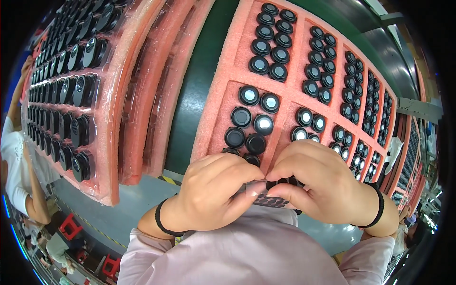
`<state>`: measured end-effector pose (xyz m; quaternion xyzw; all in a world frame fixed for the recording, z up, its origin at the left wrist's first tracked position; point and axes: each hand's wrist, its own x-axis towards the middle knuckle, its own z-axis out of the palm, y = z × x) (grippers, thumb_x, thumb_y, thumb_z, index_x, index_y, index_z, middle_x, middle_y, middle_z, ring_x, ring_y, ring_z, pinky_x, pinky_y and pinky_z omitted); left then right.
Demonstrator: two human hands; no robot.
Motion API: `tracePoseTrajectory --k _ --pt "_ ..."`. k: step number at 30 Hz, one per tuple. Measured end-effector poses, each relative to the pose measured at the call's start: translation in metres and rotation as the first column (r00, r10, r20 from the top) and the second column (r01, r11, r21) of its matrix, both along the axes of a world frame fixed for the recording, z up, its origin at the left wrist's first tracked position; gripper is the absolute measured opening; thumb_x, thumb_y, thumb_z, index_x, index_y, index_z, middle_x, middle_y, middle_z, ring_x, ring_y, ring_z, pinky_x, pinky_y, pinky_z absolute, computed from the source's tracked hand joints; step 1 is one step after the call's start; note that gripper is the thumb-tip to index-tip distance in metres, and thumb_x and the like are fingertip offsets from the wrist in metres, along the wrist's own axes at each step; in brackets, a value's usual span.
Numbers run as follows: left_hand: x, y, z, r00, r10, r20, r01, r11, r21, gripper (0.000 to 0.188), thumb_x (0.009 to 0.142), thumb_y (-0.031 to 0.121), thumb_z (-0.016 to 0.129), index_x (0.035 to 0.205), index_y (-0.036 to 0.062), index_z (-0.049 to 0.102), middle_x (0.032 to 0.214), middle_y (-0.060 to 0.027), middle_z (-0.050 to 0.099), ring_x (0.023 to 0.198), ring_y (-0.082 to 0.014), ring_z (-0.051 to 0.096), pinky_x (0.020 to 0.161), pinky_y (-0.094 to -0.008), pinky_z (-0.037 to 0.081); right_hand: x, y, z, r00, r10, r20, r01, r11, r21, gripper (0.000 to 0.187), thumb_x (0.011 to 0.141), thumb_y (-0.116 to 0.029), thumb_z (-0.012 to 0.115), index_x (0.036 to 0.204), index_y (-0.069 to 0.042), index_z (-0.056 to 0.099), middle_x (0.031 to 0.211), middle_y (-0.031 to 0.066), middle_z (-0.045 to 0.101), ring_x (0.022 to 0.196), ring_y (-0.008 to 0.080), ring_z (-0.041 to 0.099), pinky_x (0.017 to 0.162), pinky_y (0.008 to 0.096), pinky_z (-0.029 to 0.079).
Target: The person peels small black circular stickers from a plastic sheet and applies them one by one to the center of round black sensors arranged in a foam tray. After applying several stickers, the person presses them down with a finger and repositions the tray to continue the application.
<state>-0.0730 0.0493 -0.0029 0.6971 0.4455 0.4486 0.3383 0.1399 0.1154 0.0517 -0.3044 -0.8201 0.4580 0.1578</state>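
While the left hand (213, 186) pinches what looks like clear film (251, 188) and the right hand (319, 183) seems to pinch a black round part (271, 185), close together at the near edge of the pink foam tray (209, 124), it is best to hold both softly by their edges.

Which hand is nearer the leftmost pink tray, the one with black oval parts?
Left. The left hand is to the right of the leftmost pink tray, apart from it; the right hand is farther right, beyond the left hand.
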Motion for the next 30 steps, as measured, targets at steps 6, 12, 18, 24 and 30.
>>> tracePoseTrajectory --k 6,12,18,24,30 --pt "0.0024 0.0071 -0.0048 0.997 -0.054 -0.050 0.059 0.992 0.113 0.022 0.072 0.004 0.082 0.090 0.0035 0.070 0.078 -0.0080 0.065 0.066 -0.0255 0.064 0.054 -0.0347 0.049 0.0017 -0.0005 0.0028 0.999 -0.005 0.035 0.002 0.996 0.089 0.029 0.072 -0.010 0.088 0.091 -0.004 0.067 0.087 0.0110 0.066 0.079 0.0307 0.066 0.068 0.0385 0.051" --pt "0.0055 0.0083 -0.0061 0.998 -0.048 -0.049 0.054 0.991 0.125 0.022 0.069 -0.005 0.079 0.088 0.0004 0.071 0.077 -0.0089 0.065 0.063 -0.0242 0.062 0.055 -0.0329 0.049 0.0021 0.0015 0.0018 0.997 -0.002 0.071 -0.002 0.998 0.061 0.028 0.072 -0.009 0.088 0.088 -0.004 0.066 0.085 0.0101 0.067 0.077 0.0299 0.066 0.067 0.0383 0.051" --pt "0.0053 0.0081 -0.0071 0.998 -0.031 -0.057 0.039 0.991 0.131 0.021 0.069 -0.005 0.079 0.087 0.0000 0.070 0.076 -0.0093 0.064 0.062 -0.0247 0.062 0.055 -0.0330 0.049 0.0018 0.0009 0.0002 0.996 -0.016 0.087 0.010 0.997 0.072 0.027 0.072 -0.009 0.087 0.087 -0.004 0.065 0.085 0.0097 0.067 0.077 0.0297 0.066 0.066 0.0388 0.051" --pt "0.0055 0.0084 -0.0072 0.998 -0.036 -0.045 0.042 0.991 0.124 0.020 0.069 -0.005 0.079 0.087 0.0000 0.070 0.075 -0.0094 0.064 0.061 -0.0248 0.062 0.055 -0.0330 0.049 0.0008 0.0020 -0.0019 0.995 -0.012 0.095 0.009 0.999 0.034 0.026 0.073 -0.008 0.086 0.087 -0.004 0.064 0.085 0.0095 0.067 0.077 0.0293 0.066 0.066 0.0387 0.051" --pt "0.0049 0.0083 -0.0086 0.999 -0.038 -0.039 0.043 0.992 0.122 0.020 0.070 -0.004 0.079 0.087 0.0002 0.070 0.075 -0.0095 0.064 0.061 -0.0248 0.062 0.055 -0.0329 0.049 -0.0009 0.0011 -0.0001 0.993 -0.049 0.107 0.053 0.998 -0.035 0.026 0.074 -0.008 0.086 0.087 -0.006 0.064 0.086 0.0085 0.067 0.077 0.0284 0.065 0.068 0.0378 0.050"
